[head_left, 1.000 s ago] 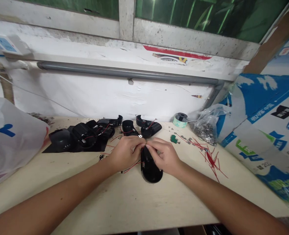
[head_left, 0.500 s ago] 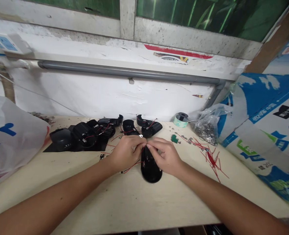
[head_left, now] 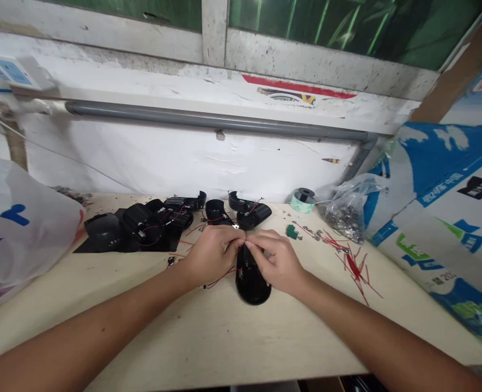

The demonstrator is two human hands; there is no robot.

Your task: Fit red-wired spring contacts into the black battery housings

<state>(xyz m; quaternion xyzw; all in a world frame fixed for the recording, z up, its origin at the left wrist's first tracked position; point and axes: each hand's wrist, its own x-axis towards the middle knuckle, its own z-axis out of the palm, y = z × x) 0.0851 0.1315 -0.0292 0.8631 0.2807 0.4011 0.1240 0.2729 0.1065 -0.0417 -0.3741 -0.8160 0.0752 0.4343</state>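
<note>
- Far left on the pale wooden bench [head_left: 114, 332], a white plastic bag [head_left: 20, 218] slumps beside everything
- Next along, black plastic shells [head_left: 142, 220] sit on a black sheet [head_left: 86, 249], red wires poking out
- Left hand [head_left: 210, 256] is curled, fingertips pinching something too tiny to make out
- Black oval shell [head_left: 252, 288] lies under both hands, a thin red wire [head_left: 220, 279] trailing left
- Right hand [head_left: 275, 261] pinches in too, fingertips nearly touching the left's, right at the shell's top end
- Further right: a green part [head_left: 292, 232], a tape roll [head_left: 301, 200], a bag of screws [head_left: 345, 220], and cut red wires [head_left: 355, 272]
</note>
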